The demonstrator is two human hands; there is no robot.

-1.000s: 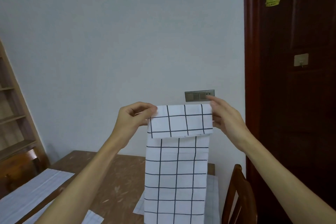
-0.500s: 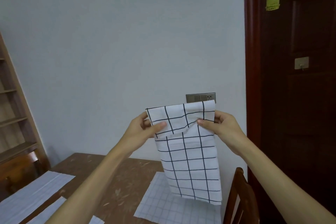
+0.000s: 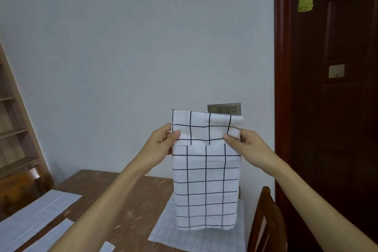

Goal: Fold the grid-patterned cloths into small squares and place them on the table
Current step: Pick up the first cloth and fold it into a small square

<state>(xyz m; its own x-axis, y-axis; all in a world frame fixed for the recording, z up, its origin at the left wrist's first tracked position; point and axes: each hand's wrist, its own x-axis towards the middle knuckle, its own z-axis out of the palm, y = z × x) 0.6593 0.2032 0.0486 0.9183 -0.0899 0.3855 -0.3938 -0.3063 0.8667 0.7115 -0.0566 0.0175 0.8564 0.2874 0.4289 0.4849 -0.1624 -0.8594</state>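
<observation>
A white cloth with a wide black grid [image 3: 205, 186] hangs in the air above the far right part of the wooden table [image 3: 126, 200]. Its top portion is folded over toward me. My left hand [image 3: 163, 145] pinches its upper left edge and my right hand [image 3: 243, 145] pinches its upper right edge. Under it on the table lies a flat white cloth with a fine grid [image 3: 196, 237]. Two more pale cloths lie at the near left, one long [image 3: 34, 217] and one smaller [image 3: 51, 237].
A dark wooden chair back [image 3: 266, 221] stands at the table's right side, close under my right forearm. A dark red door [image 3: 335, 108] fills the right. A wall socket plate [image 3: 224, 108] sits behind the cloth. A wooden shelf unit [image 3: 12, 129] and another chair [image 3: 22, 186] stand at left.
The hanging length of the cloth has shortened as its lower end came up behind. Both hands dropped a little and shifted from the top corners to the sides just below the folded flap.
</observation>
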